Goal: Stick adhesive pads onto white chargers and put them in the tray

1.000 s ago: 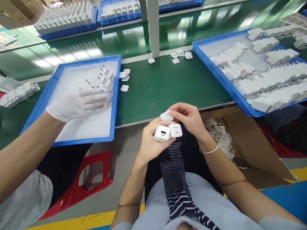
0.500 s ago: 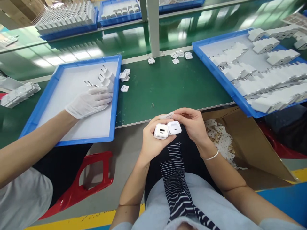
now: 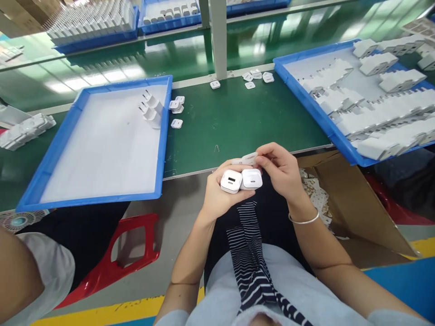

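Item: two white chargers (image 3: 241,180), side by side, port faces up, in the left hand (image 3: 217,197) above the lap, just off the worktop (image 3: 238,122) edge; fingers curled round both bodies, grip pressed together on them, seemingly so the pair stays level for the other hand to work above. Right hand (image 3: 282,174): thumb and forefinger pinching a small white cap (image 3: 249,159) just over the chargers, touching or nearly touching their far edge; held flat, apparently to line it up with a charger face. Bracelet (image 3: 304,220) on the right wrist. Left tray (image 3: 102,199), blue with white liner: a few chargers (image 3: 151,106) stood in a short row at its far right corner, prongs up, the rest of the liner bare. Right tray (image 3: 306,102), blue: many white chargers (image 3: 374,113) laid in close rows, filling most of it. Loose caps (image 3: 176,111) on the worktop just beside the left tray; more caps (image 3: 254,78) near the post (image 3: 217,38). Carton (image 3: 353,199) below the worktop edge, at the right knee, holding pale scraps; what they are cannot be made out. Far shelf: further blue trays (image 3: 98,29) packed with white parts. Left margin: another person's sleeve (image 3: 37,276), and a red stool (image 3: 132,253).
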A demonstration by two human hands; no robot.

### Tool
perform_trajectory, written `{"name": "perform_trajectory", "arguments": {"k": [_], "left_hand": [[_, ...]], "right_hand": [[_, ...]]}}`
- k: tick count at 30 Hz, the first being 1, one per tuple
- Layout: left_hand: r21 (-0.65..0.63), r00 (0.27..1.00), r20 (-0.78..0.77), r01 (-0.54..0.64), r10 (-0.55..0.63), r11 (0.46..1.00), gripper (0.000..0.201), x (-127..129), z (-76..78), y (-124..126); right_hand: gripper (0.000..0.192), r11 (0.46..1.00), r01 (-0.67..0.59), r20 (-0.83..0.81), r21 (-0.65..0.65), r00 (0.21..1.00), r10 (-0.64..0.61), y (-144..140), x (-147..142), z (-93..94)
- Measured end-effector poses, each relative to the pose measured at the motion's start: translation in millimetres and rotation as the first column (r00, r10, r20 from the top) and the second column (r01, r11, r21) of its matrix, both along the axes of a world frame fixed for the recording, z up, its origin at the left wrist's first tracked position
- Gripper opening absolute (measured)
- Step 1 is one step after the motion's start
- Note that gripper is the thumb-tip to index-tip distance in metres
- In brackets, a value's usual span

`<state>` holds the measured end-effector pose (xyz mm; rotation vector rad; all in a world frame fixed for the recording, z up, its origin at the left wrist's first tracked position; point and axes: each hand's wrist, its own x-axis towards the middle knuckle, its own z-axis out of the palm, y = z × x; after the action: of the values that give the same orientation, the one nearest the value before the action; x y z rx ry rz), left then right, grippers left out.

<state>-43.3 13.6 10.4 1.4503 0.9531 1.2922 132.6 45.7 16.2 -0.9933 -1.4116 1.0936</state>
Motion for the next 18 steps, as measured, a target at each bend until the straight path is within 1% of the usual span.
{"name": "perform_trajectory", "arguments": {"k": [2, 3, 4, 6, 7, 9, 11, 15, 18], "left_hand": [[-0.029, 0.999, 0.035, 0.028, -0.027, 0.999, 0.046, -4, -1.3, 1], [-0.026, 0.999, 0.036, 0.02, -0.019, 0.999, 0.046, -5, -2.0, 1], [-0.008, 1.0, 0.026, -0.004, 0.004, 1.0, 0.045, -5, -2.5, 1], [0.064, 0.995, -0.025, -0.099, 0.101, 0.993, 0.042, -2, -3.2, 1], [0.115, 0.985, -0.054, -0.155, 0.162, 0.981, 0.041, 0, -3.4, 0], [0.226, 0.953, -0.099, -0.26, 0.287, 0.939, 0.038, 5, -3.8, -1], [0.315, 0.915, -0.137, -0.322, 0.379, 0.893, 0.036, 8, -4.4, -1], [0.44, 0.866, -0.2, -0.339, 0.459, 0.831, 0.033, 10, -6.0, -1], [0.496, 0.843, -0.211, -0.345, 0.496, 0.797, 0.031, 9, -6.5, -2]], "right_hand": [[0.016, 0.998, -0.005, -0.119, -0.068, 0.993, -0.003, 3, 4, 4.5], [0.019, 0.996, 0.002, -0.164, -0.092, 0.986, -0.017, 4, 7, 7.3], [0.02, 0.994, 0.01, -0.196, -0.111, 0.98, -0.032, 4, 9, 10.4], [0.021, 0.989, 0.009, -0.221, -0.15, 0.974, -0.042, -1, 11, 16.8], [0.019, 0.985, 0.0, -0.224, -0.171, 0.974, -0.039, -5, 11, 19.9], [0.014, 0.977, -0.026, -0.218, -0.213, 0.976, -0.021, -16, 8, 25.0], [0.011, 0.969, -0.048, -0.202, -0.244, 0.979, -0.002, -28, 1, 28.1], [0.018, 0.959, -0.073, -0.202, -0.273, 0.979, 0.017, -44, -16, 28.4], [0.016, 0.961, -0.088, -0.242, -0.264, 0.97, 0.022, -48, -23, 26.9]]}}
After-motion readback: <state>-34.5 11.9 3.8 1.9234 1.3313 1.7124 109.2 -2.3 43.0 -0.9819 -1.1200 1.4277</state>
